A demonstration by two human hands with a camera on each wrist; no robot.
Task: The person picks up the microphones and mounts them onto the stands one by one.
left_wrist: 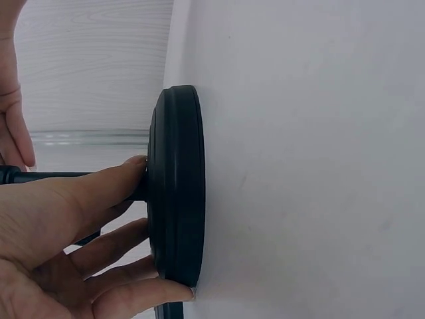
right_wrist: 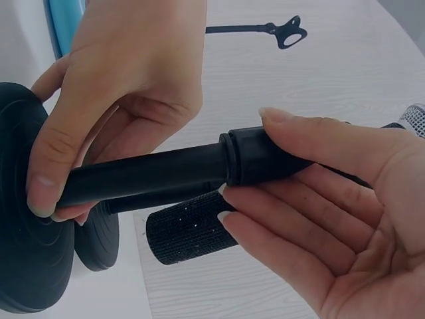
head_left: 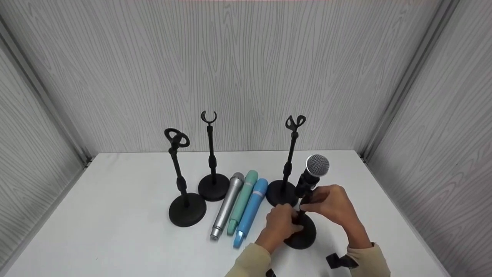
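A black desk microphone stand (head_left: 306, 239) stands at the right front of the white table. Clipped at its top is a microphone (head_left: 317, 166) with a silver mesh head; its dark glittery handle (right_wrist: 189, 229) hangs beside the pole in the right wrist view. My left hand (head_left: 280, 223) holds the foot of the pole, thumb and fingers around it and touching the round base (left_wrist: 178, 186). Higher up, my right hand (head_left: 333, 204) pinches the thick collar (right_wrist: 249, 156) of the pole between thumb and fingers.
Behind is another stand (head_left: 282, 193), with two more stands (head_left: 187, 211) (head_left: 214, 187) to the left, their clips holding nothing. Between them lie a silver microphone (head_left: 226, 206), a green one (head_left: 243, 202) and a blue one (head_left: 251, 211). Grey panels (head_left: 230, 77) enclose the table.
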